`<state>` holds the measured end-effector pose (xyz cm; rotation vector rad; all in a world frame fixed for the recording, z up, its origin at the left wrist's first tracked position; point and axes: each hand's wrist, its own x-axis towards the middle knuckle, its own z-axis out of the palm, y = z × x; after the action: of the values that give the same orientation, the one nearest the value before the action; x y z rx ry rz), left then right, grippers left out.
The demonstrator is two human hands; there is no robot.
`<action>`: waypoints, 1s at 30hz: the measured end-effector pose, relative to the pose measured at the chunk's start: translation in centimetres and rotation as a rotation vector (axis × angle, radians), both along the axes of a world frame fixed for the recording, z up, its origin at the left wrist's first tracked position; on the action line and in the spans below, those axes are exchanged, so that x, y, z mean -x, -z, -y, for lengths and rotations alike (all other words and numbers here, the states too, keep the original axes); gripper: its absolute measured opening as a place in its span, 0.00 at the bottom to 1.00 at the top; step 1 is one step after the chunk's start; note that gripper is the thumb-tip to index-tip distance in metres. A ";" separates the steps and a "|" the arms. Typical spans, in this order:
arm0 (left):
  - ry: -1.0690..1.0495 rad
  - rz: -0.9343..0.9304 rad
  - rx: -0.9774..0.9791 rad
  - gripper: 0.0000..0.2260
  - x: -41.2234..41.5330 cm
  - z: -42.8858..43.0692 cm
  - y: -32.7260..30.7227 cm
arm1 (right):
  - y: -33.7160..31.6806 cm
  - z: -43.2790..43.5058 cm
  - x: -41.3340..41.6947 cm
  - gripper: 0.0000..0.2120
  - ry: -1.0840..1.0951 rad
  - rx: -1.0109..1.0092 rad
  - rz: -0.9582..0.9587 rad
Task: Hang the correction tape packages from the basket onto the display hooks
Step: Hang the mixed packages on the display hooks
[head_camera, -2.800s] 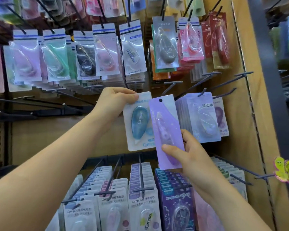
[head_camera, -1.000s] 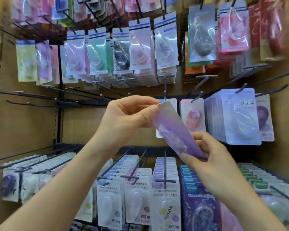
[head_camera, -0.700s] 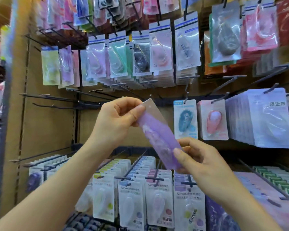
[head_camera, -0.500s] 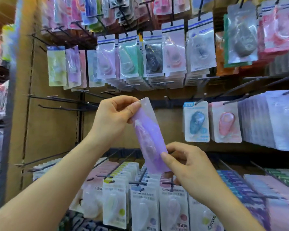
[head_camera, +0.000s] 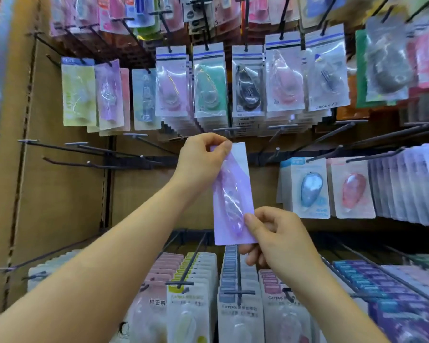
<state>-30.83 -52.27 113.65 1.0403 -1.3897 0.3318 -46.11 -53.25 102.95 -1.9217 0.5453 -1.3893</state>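
Note:
I hold a long purple correction tape package [head_camera: 233,194] upright in front of the display wall. My left hand [head_camera: 201,162] pinches its top corner. My right hand [head_camera: 273,233] pinches its lower right edge. Bare black hooks [head_camera: 84,149] stick out of the wall to the left at the package's top height, and one bare hook [head_camera: 275,154] juts out just to its right. A matching purple package [head_camera: 109,95] hangs in the upper row at the left. The basket is out of view.
A blue package [head_camera: 307,189] and a pink package [head_camera: 352,189] hang to the right, beside a thick stack of lilac packs [head_camera: 406,184]. Full hooks of packages [head_camera: 235,305] project toward me below my hands. The cardboard side panel [head_camera: 8,169] closes the left.
My view has swung left along the wall. The purple package went from tilted to upright and face-on, with both hands still pinching it. Earlier my left hand let go of the blue package on its hook.

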 end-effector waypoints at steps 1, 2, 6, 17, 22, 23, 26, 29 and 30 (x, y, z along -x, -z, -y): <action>0.038 -0.020 -0.028 0.05 0.1 0.0 0.0 | 0.0 -0.1 0.0 0.13 -0.001 -0.008 -0.003; 0.073 -0.041 -0.053 0.05 0.1 0.0 0.2 | 0.0 -0.2 0.1 0.13 -0.003 -0.015 -0.006; 0.256 -0.186 -0.147 0.05 -0.2 0.0 0.5 | 0.0 -0.2 0.2 0.13 0.003 -0.016 -0.014; 0.606 -0.476 -0.296 0.09 -0.8 -0.3 2.1 | -0.4 0.2 -0.1 0.13 -0.093 -0.149 -0.055; 0.410 -0.318 -0.421 0.12 -1.5 0.3 3.7 | -0.5 0.7 -0.7 0.14 -0.051 -0.184 -0.060; 0.412 -0.324 -0.436 0.11 -1.8 0.3 3.9 | -0.6 0.8 -0.8 0.14 -0.030 -0.187 -0.053; 0.419 -0.329 -0.494 0.09 -2.7 0.6 4.2 | -1.1 1.4 -1.3 0.14 0.024 -0.206 -0.027; 0.383 -0.331 -0.536 0.11 -3.2 1.6 4.3 | -1.9 2.3 -2.2 0.14 0.051 -0.249 0.010; 0.360 -0.347 -0.534 0.11 -3.2 2.1 4.1 | -2.2 2.7 -2.6 0.13 0.053 -0.271 0.035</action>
<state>-27.60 -54.36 109.52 1.1773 -1.3384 -0.4909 -43.48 -55.93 105.13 -1.6744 0.7331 -1.3056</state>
